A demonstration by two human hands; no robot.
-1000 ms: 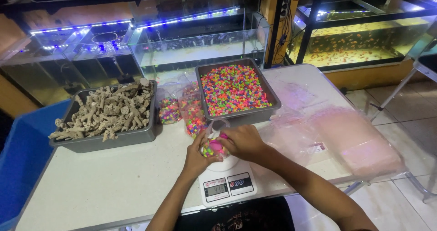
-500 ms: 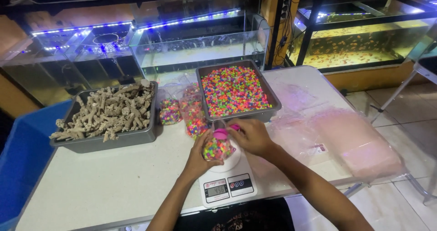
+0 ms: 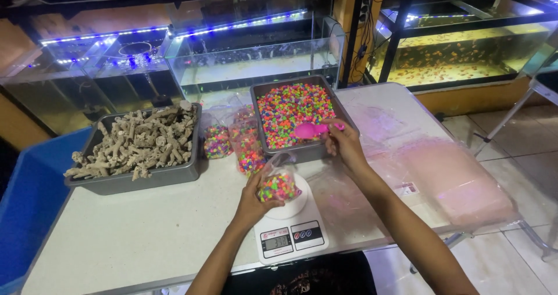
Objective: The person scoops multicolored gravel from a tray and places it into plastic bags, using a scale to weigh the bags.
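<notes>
White table [image 3: 116,237] before lit aquariums [image 3: 250,56]. Left hand [image 3: 253,199] grips gravel bag [image 3: 278,181] on scale [image 3: 290,234]; right hand [image 3: 346,144], pinching pink scoop [image 3: 308,130], has risen to gravel tray [image 3: 293,106].

Lit aquariums [image 3: 256,56] line the back on dark shelving [image 3: 395,39]. Pale tiled floor [image 3: 511,132] lies right, a blue bin [image 3: 29,202] left of the white worktop [image 3: 133,231].
</notes>
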